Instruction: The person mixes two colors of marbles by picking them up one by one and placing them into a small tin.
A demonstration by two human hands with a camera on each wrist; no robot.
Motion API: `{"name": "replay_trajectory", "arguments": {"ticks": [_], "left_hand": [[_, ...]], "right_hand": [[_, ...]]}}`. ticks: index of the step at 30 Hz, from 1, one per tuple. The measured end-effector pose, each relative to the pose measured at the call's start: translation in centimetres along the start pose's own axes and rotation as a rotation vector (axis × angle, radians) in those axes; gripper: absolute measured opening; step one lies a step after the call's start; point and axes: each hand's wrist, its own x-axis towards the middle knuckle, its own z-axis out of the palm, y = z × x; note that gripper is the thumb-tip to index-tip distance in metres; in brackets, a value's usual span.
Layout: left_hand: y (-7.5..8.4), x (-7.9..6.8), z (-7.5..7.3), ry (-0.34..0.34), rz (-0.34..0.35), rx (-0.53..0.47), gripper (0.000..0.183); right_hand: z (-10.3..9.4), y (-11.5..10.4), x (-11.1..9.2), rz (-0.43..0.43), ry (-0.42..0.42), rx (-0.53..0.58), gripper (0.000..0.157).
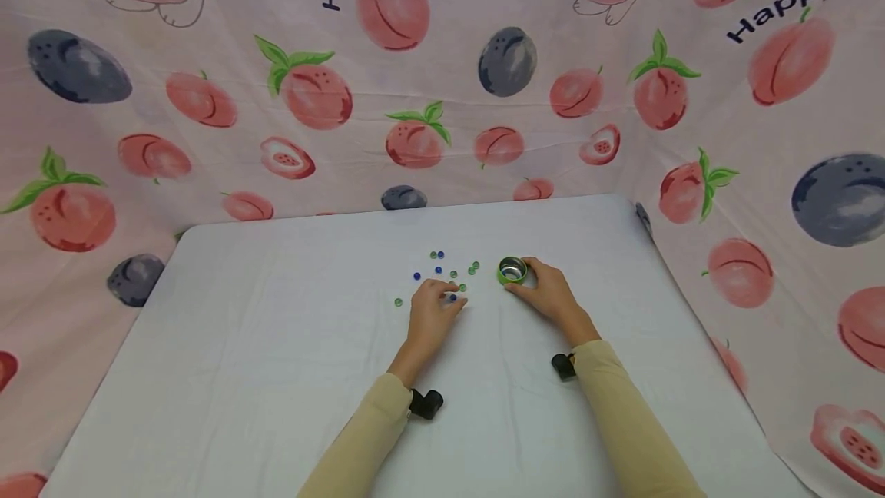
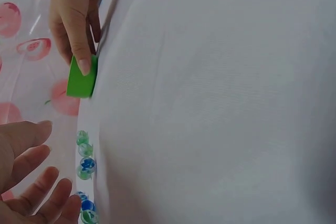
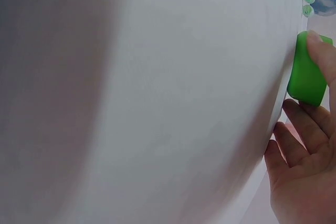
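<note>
A small round green cup point(image 1: 512, 282) with a shiny metal inside stands upright on the white table. My right hand point(image 1: 551, 296) holds it from the right, thumb on the near side and fingers on the far side. In the right wrist view the thumb lies on the cup's green wall point(image 3: 307, 80). My left hand point(image 1: 432, 315) hovers low among scattered glass marbles, thumb and fingers spread apart. Between its fingertips in the head view shows a blue marble point(image 1: 453, 298). The left wrist view shows the left fingers point(image 2: 50, 179) beside several green and blue marbles point(image 2: 85, 149), holding none.
More marbles lie left of the cup, among them a blue marble point(image 1: 417, 276) and a green marble point(image 1: 398, 302) at the far left of the group. A white cloth covers the table point(image 1: 276, 344). Fruit-print fabric point(image 1: 442, 83) hangs behind it and at both sides.
</note>
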Motion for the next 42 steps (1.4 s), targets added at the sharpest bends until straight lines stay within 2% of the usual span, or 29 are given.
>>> {"name": "replay_trajectory", "arguments": {"ticks": [6, 14, 27, 42], "left_hand": [[-0.2, -0.1, 0.3, 0.002, -0.018, 0.016, 0.022], [-0.9, 0.0, 0.7, 0.006, -0.081, 0.042, 0.021], [-1.3, 0.4, 1.0, -0.006, -0.050, 0.138, 0.016], [-1.1, 0.5, 1.2, -0.001, -0.021, 0.113, 0.012]], "right_hand": [[-0.2, -0.1, 0.0, 0.015, -0.011, 0.008, 0.064], [-0.2, -0.1, 0.0, 0.017, -0.025, 0.014, 0.067], [-0.4, -0.2, 0.0, 0.012, -0.018, 0.012, 0.066], [-0.3, -0.1, -0.1, 0.009, -0.013, -0.004, 0.066]]}}
